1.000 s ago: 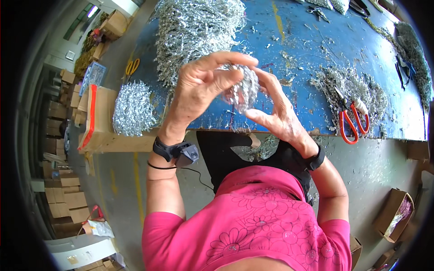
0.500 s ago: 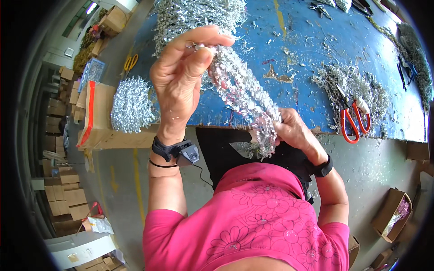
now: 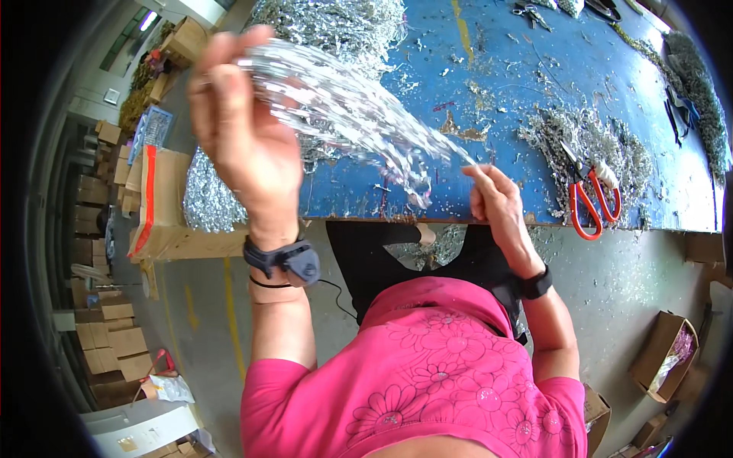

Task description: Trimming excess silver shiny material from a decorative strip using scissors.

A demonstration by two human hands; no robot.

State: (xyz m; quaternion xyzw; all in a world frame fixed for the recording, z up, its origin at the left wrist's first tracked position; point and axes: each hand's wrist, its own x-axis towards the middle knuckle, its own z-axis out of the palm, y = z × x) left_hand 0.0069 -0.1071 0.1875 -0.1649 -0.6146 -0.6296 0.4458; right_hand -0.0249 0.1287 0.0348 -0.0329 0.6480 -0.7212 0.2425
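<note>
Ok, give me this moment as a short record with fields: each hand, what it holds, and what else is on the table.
left hand: raised, gripping the upper end of a silver tinsel strand
right hand: lower, near the table edge, pinching the strand's other end
strand: stretched slanting between both hands, blurred
table: blue top, littered with silver scraps
scissors: red-handled, lying right of the right hand, untouched
tinsel heap: big silver pile at the far side
box: cardboard, holding silver tinsel, left of the table
</note>
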